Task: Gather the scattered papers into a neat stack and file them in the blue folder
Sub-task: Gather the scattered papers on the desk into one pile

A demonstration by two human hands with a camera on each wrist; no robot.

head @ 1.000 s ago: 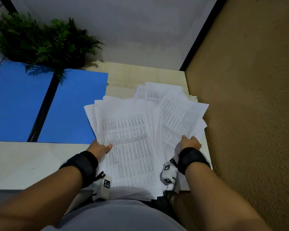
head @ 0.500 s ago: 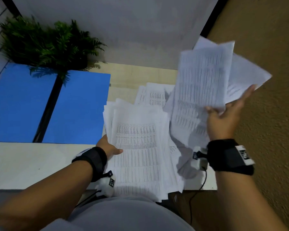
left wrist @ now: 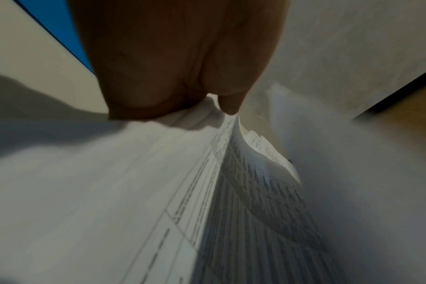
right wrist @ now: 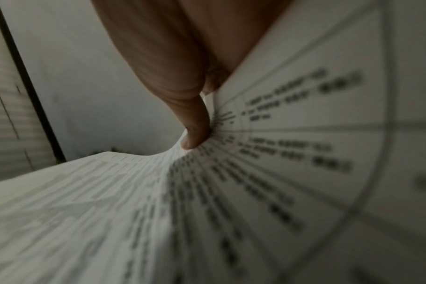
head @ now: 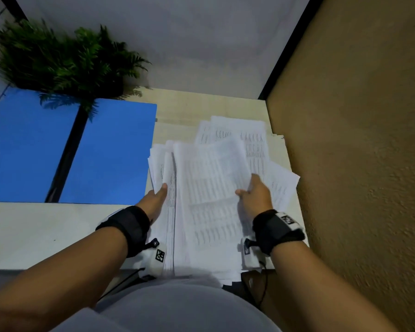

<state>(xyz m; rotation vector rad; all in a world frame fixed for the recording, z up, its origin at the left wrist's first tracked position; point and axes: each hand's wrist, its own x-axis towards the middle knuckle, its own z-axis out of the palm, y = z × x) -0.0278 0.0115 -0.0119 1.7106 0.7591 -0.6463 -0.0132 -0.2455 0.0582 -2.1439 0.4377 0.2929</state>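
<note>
Near the desk's (head: pixel 46 233) right edge, loose printed sheets (head: pixel 209 188) are pinched by the right hand (head: pixel 254 197) and steadied by the left hand (head: pixel 153 202), probably to square them up for the open blue folder (head: pixel 110 152).

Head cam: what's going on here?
A person is gathering printed papers on a desk. The left hand holds the pile's left edge; the right hand pinches a bundle of sheets laid over the pile. More sheets lie fanned out beyond, not squared up. The blue folder lies open to the left, with no papers in it yet, a plant behind it.
</note>
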